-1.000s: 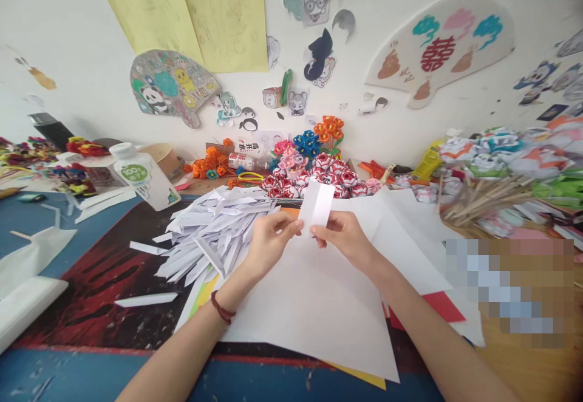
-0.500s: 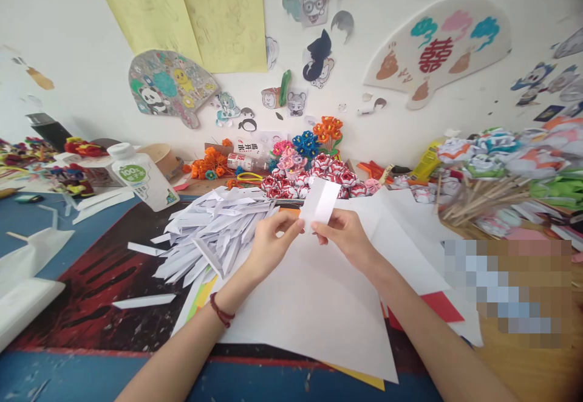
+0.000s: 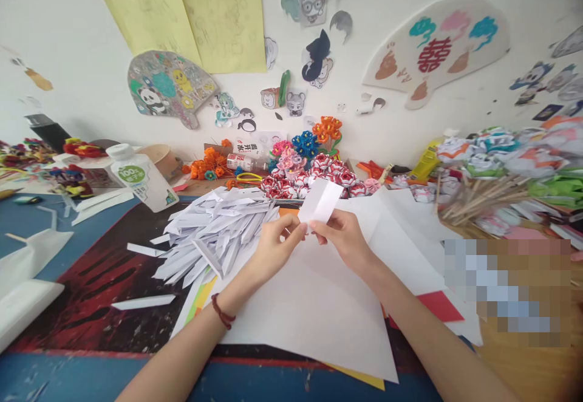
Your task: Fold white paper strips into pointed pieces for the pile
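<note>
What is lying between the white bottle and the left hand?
Between the bottle and the left hand lies a heap of folded white strips, seen in the head view.

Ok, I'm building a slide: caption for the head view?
Left hand and right hand hold a folded paper near a pile of paper strips.

Folded white paper point(image 3: 321, 200) tilted further rightward, left hand point(image 3: 277, 243) closer to right hand point(image 3: 345, 238)
</note>
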A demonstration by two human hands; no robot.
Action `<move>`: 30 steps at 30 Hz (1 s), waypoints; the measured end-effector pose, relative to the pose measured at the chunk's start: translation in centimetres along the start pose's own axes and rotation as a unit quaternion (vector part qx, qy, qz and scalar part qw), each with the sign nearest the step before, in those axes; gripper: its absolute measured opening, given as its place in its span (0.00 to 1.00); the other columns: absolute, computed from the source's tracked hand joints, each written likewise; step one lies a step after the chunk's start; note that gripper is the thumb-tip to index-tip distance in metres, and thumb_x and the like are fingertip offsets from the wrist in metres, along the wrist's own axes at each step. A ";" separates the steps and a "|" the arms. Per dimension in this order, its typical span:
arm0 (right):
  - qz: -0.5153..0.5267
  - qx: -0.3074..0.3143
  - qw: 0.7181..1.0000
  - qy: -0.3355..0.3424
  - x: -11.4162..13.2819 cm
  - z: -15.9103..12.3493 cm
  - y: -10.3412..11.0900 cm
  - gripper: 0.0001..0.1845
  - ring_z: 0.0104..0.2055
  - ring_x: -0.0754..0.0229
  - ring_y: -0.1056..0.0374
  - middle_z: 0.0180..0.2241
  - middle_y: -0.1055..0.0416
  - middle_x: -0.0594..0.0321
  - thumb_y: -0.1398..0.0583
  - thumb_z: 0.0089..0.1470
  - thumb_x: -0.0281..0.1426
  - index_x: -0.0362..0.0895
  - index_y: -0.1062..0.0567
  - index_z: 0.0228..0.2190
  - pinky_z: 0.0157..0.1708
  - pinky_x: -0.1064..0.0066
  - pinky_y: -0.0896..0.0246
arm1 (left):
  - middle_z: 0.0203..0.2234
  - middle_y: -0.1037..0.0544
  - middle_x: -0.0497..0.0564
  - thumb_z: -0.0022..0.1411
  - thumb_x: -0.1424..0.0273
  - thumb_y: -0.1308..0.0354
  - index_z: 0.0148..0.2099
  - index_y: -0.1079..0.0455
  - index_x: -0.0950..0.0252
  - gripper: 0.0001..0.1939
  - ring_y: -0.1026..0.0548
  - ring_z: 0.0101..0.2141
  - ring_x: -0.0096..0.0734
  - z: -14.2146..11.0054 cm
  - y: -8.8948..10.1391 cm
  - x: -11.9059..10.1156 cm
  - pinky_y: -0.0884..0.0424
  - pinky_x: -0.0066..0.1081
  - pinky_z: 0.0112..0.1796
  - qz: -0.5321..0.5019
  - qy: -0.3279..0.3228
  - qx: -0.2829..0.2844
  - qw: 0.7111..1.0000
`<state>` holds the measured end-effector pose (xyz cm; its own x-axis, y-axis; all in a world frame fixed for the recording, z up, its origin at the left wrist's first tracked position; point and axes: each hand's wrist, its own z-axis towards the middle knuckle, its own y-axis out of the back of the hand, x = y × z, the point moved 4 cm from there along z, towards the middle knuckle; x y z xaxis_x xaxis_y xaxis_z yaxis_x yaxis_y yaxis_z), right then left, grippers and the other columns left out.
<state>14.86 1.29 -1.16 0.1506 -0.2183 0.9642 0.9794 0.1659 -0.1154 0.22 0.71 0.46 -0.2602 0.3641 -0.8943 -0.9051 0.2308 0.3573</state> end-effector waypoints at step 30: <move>0.007 -0.018 0.999 -0.031 -0.2 -0.1 0.0 0.08 0.20 0.67 0.41 0.18 0.35 0.68 0.36 0.47 0.33 0.40 0.25 0.26 0.23 0.71 0.43 | 0.22 0.35 0.45 0.64 0.65 0.51 0.30 0.36 0.66 0.12 0.38 0.25 0.23 -0.5 -0.1 -0.1 0.41 0.25 0.28 0.054 -0.033 -0.017 0.998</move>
<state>14.81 1.27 -1.41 0.1557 -0.1556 0.9755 0.9818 0.1333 -0.1354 0.16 0.20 0.42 -0.3354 0.4443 -0.8307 -0.8842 0.1558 0.4403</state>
